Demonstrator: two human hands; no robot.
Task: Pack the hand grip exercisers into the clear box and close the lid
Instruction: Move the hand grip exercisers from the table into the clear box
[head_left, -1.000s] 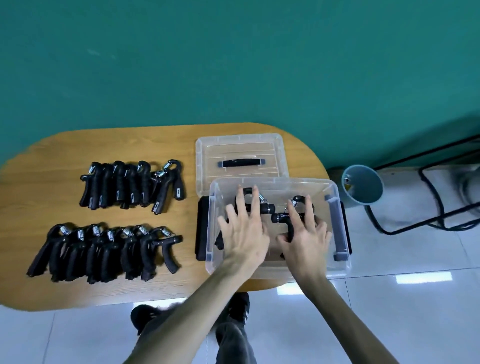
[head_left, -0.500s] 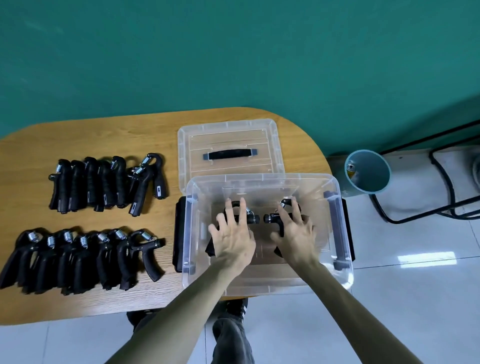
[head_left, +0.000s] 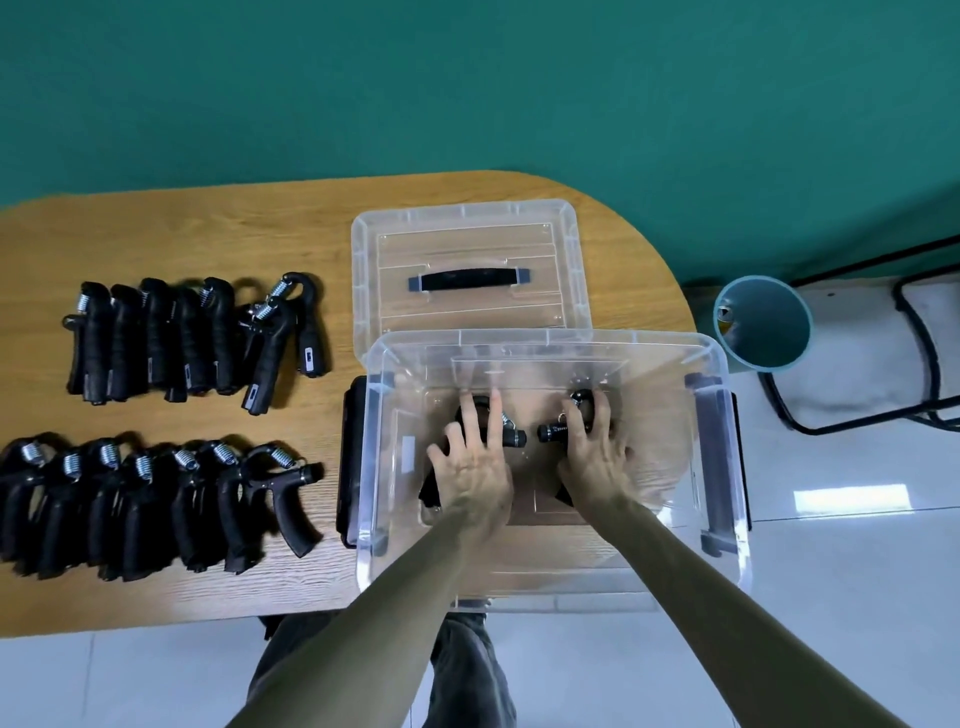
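Observation:
The clear box (head_left: 545, 339) stands open at the right end of the wooden table (head_left: 208, 234). Both my hands reach down into it. My left hand (head_left: 472, 467) lies with straight fingers on a black hand grip exerciser (head_left: 513, 438) on the box floor. My right hand (head_left: 592, 457) rests the same way on a second exerciser (head_left: 551, 431) beside it, the two handle ends facing each other. The clear lid (head_left: 467, 234) with a black handle lies flat behind the box. Two rows of several black exercisers lie on the left, a far row (head_left: 197, 338) and a near row (head_left: 145, 504).
A black flat object (head_left: 350, 457) sticks out from under the box's left side. Off the table's right end a teal round bin (head_left: 763, 322) stands on the white floor, next to a black metal frame (head_left: 857, 421). A green wall runs behind the table.
Both hands have gone lower into the box with the two exercisers, down to its floor. The view has moved closer and shifted a little to the right.

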